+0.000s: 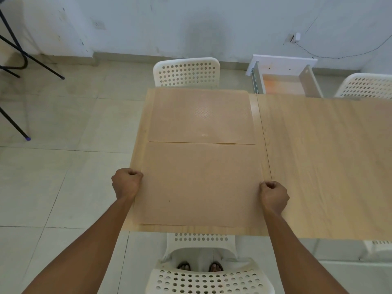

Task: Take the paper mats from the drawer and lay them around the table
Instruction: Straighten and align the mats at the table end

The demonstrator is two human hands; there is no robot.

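Your left hand [126, 181] is fisted on the left edge of the near mat [199, 185], fingers curled in and pinching that edge. Your right hand [274, 196] does the same on the mat's right edge — both closed on the paper, one on each side, roughly level with each other, right slightly nearer you.

Near mat lies flat on the table [322, 162], at the table's left end, its near edge just short of the table's near rim. A thin strip of wood shows below it. Its far edge touches or slightly overlaps the near edge of the far mat [201, 115]; can't tell which lies on top along the whole seam.

Far mat is flat too, running to the table's far rim, in front of the far chair [186, 71]. It shows a faint embossed pattern where light hits it.

Near chair [209, 279] is tucked under the table's near edge between your forearms; your feet show through the gap in it, in sandals.

Drawer [284, 79] stands pulled open at the table's far side, right of the far chair — no mats visible in the part in view, though the table rim cuts off the near portion. A third chair [367, 85] sits right of the drawer. The right half of the table is bare wood. Black stand legs [31, 58] on the tile floor, far left.
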